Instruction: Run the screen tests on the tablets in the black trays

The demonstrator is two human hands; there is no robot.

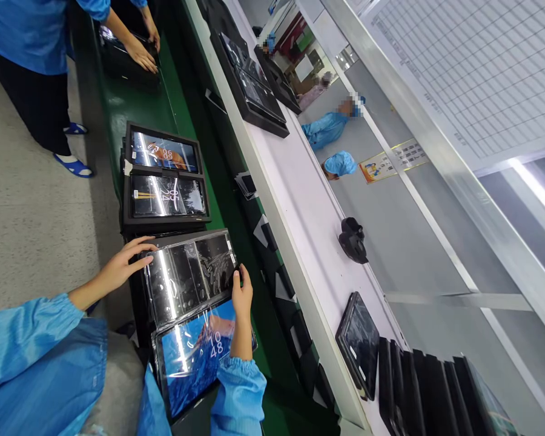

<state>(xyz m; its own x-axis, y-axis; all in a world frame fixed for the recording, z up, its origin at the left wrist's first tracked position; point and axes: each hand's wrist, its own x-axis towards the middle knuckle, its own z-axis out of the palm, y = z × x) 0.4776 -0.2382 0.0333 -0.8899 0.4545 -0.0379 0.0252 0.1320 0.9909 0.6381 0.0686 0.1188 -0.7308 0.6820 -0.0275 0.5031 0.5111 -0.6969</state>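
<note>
A dark-screened tablet (175,284) in clear plastic film lies tilted between my two hands. My left hand (122,266) grips its upper left edge, with the fingers at the corner. On the opposite side, my right hand (242,293) pinches the right edge near the corner, thumb on top. Directly below it is a lit tablet (186,369) showing a blue picture and the digits 10 48, partly covered by my right forearm. Just beyond, two lit tablets, one with a dog picture (158,152) and one with a dark picture (163,197), rest in a black tray (126,209).
A green conveyor belt (140,112) runs under the trays. A co-worker's hands (138,51) touch a black tray at the top. On the white shelf (295,200) are trays of tablets (254,85), a black object (353,240), a tablet (358,345) and several upright black slabs (422,387).
</note>
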